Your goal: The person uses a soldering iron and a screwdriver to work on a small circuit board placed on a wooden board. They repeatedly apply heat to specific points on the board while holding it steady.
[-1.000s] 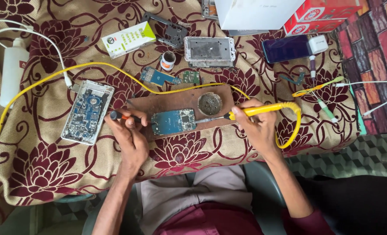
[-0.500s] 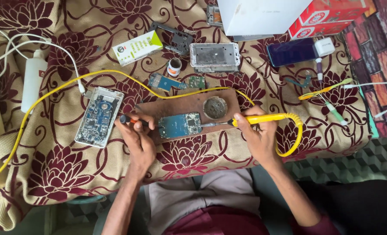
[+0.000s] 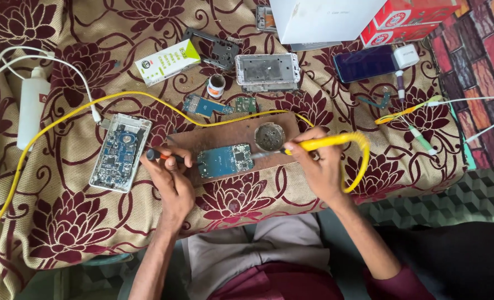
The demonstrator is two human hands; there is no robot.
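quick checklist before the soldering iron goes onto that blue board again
1. Right hand grips yellow soldering iron: ok.
2. Iron tip sits at the edge of the blue circuit board: ok.
3. Left hand holds orange-handled tool beside the board: ok.
4. Board lies flat on wooden block: ok.
5. Yellow cord lies off the board: ok.
6. Tip hot: cannot tell.

Soldering iron (image 3: 324, 143) tip off circuit board (image 3: 224, 160) — now nearer round tin (image 3: 269, 136).
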